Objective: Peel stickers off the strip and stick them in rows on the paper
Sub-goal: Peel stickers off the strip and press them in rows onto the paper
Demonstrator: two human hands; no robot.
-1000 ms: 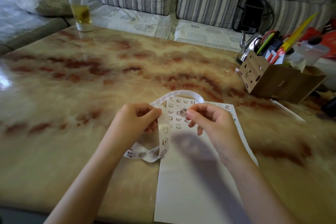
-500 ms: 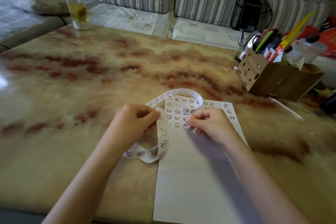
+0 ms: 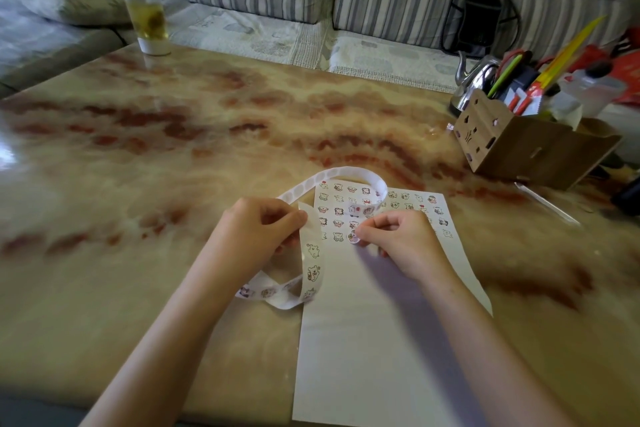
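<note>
A white sheet of paper point(image 3: 374, 340) lies on the marble table, its far end covered with rows of small cartoon stickers point(image 3: 349, 199). A long white sticker strip point(image 3: 313, 260) loops from the paper's top edge down past its left side. My left hand point(image 3: 258, 229) pinches the strip at its middle, just left of the paper. My right hand point(image 3: 398, 236) pinches a round sticker point(image 3: 354, 237) at its fingertips, low on the paper at the end of the lowest sticker row.
A cardboard organiser box point(image 3: 526, 146) with pens and scissors stands at the right, a kettle point(image 3: 474, 80) behind it. A glass of yellow drink with a straw point(image 3: 149, 17) is at the far left corner. A striped sofa runs along the far table edge.
My right hand has come down from beside the strip to the paper with the round sticker. My left hand keeps its hold on the strip.
</note>
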